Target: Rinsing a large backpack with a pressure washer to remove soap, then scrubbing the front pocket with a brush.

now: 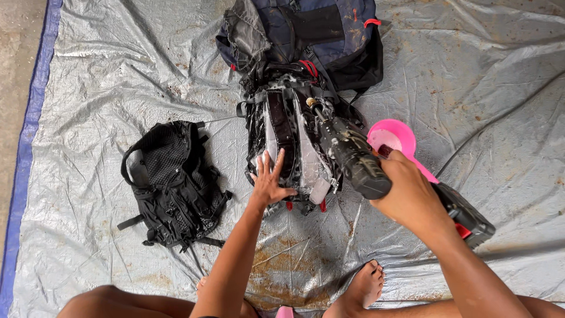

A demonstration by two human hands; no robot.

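At the bottom edge, bare knees and a bare foot [364, 287] rest on the wrinkled silver-grey plastic tarpaulin [106, 70], which is stained rusty brown just ahead of the toes. Above them the left hand [269, 181] lies flat with fingers spread and released, palm pressing the near end of the wet, soapy black backpack [289, 141] that lies lengthwise in the middle of the sheet, its padded back panel and straps facing up, glistening and streaked with white foam. The right hand [409, 197] is clenched around the grip of a black cordless power drill [353, 156], whose nose points up-left onto the backpack's upper part; what is fitted at its tip is too small to make out, and the hand hides most of the handle. A round pink plastic scoop [394, 138] lies just behind the drill, partly covered by it. To the left, well apart, sits a smaller dry black mesh-backed backpack [170, 185]. Farthest away, a navy-blue backpack [312, 35] touches the soapy one's top and is cut off by the frame.
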